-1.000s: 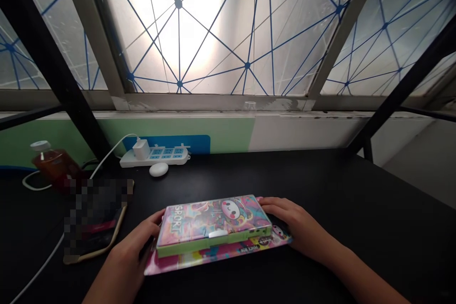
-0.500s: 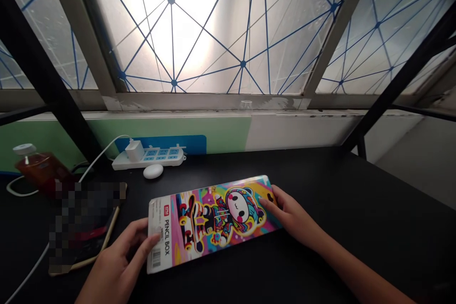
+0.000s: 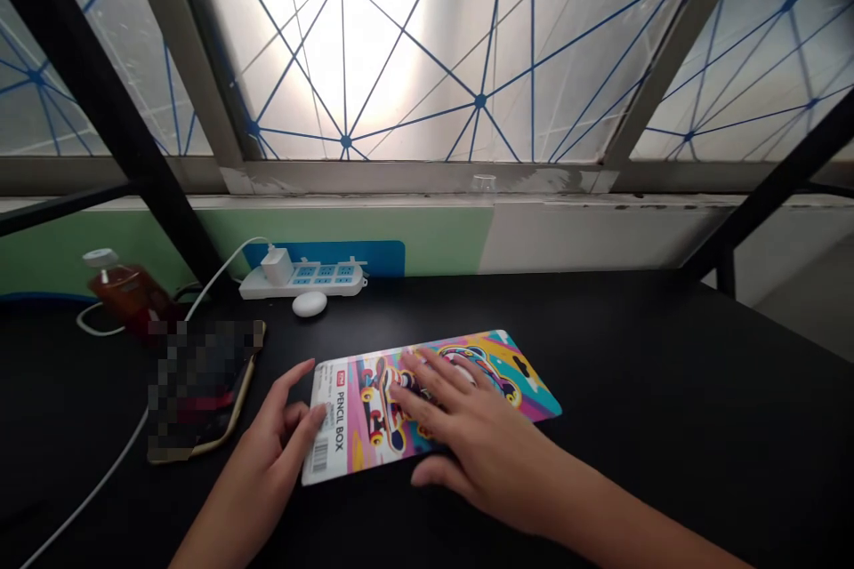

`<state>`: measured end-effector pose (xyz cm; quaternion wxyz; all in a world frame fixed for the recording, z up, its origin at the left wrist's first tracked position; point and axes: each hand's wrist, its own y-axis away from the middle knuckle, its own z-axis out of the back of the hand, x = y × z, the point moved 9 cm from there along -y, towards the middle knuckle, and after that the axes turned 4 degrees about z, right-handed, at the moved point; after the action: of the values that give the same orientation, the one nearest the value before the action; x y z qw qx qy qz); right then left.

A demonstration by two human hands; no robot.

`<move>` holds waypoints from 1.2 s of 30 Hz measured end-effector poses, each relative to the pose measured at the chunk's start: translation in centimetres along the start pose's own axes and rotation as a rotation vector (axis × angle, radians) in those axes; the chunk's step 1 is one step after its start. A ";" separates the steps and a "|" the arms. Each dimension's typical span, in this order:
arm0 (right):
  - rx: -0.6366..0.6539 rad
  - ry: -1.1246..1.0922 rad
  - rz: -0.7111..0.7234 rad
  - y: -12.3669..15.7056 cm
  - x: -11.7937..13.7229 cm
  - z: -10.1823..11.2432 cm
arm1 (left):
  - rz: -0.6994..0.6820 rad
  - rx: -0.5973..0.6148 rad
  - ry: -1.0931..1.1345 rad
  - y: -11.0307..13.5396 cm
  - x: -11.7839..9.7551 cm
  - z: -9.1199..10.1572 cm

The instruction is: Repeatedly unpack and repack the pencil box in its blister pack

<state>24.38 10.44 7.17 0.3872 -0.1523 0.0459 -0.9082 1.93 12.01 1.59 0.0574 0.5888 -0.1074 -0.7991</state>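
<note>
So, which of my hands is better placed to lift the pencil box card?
Probably the left hand: its fingertips sit at the barcode edge of the printed pencil box card. The right hand lies flat across the card's picture, so it seems less ready.

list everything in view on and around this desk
desk: 1, black, under everything
pencil box card: 1, pink and multicoloured, flat on desk
phone: 1, blurred, gold edge, left of card
power strip: 1, white with blue sockets, back of desk
charger: 1, white, plugged into strip
cables: 2 seen, white, left side
oval case: 1, white, in front of strip
bottle: 1, orange-red, white cap, back left
window: 1, frosted, blue lines, beyond desk
left hand: 1, at card's left edge
right hand: 1, spread on card
</note>
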 end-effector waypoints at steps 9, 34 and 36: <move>-0.056 0.197 0.116 5.2 -5.1 -0.1 | -0.093 -0.070 -0.126 0.1 -0.9 1.3; -0.096 0.388 0.199 9.5 -8.0 1.1 | -0.481 0.256 -0.995 0.1 -6.9 -9.7; -0.118 0.410 0.177 11.0 -9.0 1.8 | -0.480 0.264 -0.988 -0.1 -7.0 -9.2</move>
<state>38.40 9.30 4.45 0.4383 0.0176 0.1900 -0.8783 12.82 12.68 5.42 -0.2571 0.1550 -0.0837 -0.9502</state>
